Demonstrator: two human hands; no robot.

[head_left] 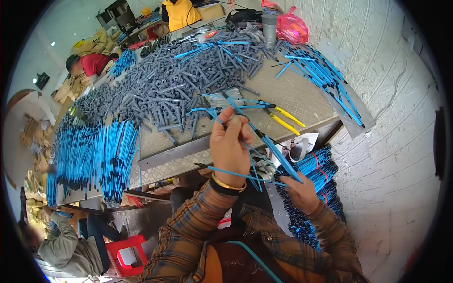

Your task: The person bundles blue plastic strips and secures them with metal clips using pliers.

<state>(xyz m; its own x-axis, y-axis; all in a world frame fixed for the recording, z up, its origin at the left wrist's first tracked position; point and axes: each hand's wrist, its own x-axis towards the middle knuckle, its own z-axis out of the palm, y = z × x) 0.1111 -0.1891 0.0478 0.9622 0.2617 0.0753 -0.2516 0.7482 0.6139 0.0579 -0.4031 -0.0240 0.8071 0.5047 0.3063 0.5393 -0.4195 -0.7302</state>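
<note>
Thin blue rods (255, 162) are gripped tight in the left hand (230, 146); more are pinched by the right hand (299, 191), fanned apart for sorting above the desk (302, 96).

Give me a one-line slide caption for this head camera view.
Left hand and right hand hold thin blue rods over a workbench heaped with grey plastic tubes.

Smooth, glossy blue plastic-coated wires (250, 155) with matt black tips in the left hand (230, 146), matt grey plastic tubes (165, 89) heaped on a dull metal table (292, 94), cutters (278, 115) with glossy yellow plastic grips, soft checked cloth sleeves (188, 236), rough whitewashed wall (396, 141)
</note>
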